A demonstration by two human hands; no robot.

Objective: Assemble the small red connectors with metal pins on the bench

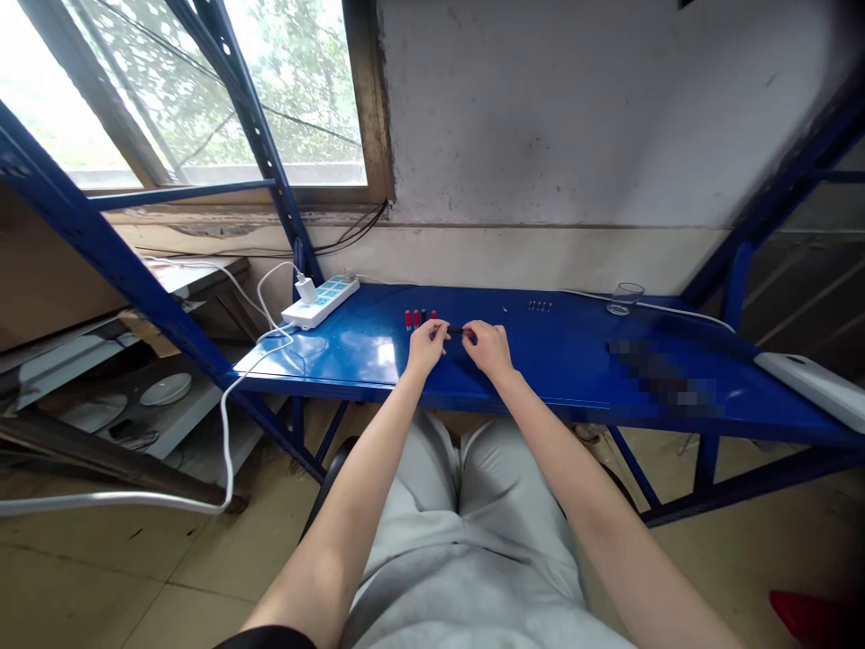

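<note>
A person's two bare hands meet over a blue worktop (541,370) near the middle of its front edge, the fingertips of the left hand (428,346) and the right hand (488,348) pinched on opposite ends of a slim black piece (455,330). Just beyond the left hand, a short row of small red pieces (415,318), with one dark piece (424,316) among them, stands toward the back edge; a line of tiny metallic pieces (540,306) sits farther right, near that same edge. A white power strip (321,302) lies at the back left corner, a plug (306,289) in it and a white cable (228,433) looping off the left edge. A clear glass (625,298) stands near the back right corner, a blurred dark object (662,377) lies nearer the front edge, and a white slab-like object (814,386) rests along the right edge. Daylight from a window (304,90) glares on the worktop's left part, before a scuffed pale wall (541,117); plates (166,388) occupy a shelf at left, above a tiled floor (155,559).
</note>
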